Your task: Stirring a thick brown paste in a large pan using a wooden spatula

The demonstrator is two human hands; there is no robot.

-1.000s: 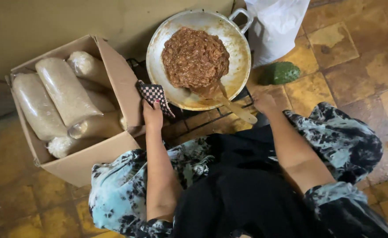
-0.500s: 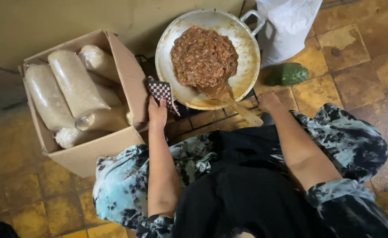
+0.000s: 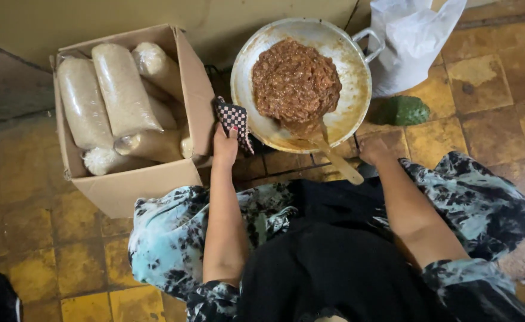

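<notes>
- We look straight down at a person seated or crouched low over a yellowed tiled floor (image 3: 30,250), knees apart in a blue-and-black patterned garment.
- The left hand (image 3: 224,146) holds a black-and-white checked cloth (image 3: 234,118) against the near-left rim of a wide, round, pale metal pan (image 3: 358,89). The fingers are folded around the cloth, pinching it to the rim; we judge the cloth serves as a shield against heat and the grip keeps the pan steady.
- The right hand (image 3: 373,152) sits at the end of a pale wooden spoon (image 3: 333,156). Its fingers curl out of view, so we cannot tell how tightly they close, though the hand meets the handle.
- The spoon's head is buried in the near edge of a mound of brown, coarse cooked mixture (image 3: 295,80), heaped at the pan's middle; the pan walls are smeared with sauce.
- The pan rests on a dark stand or burner, mostly hidden beneath it.
- Just left of the left hand stands an open cardboard box (image 3: 137,185), packed with clear bags of whitish grain (image 3: 119,89).
- Beyond the pan lie a white plastic bag (image 3: 411,42) and a green bumpy fruit (image 3: 402,110), both apart from the hands.
</notes>
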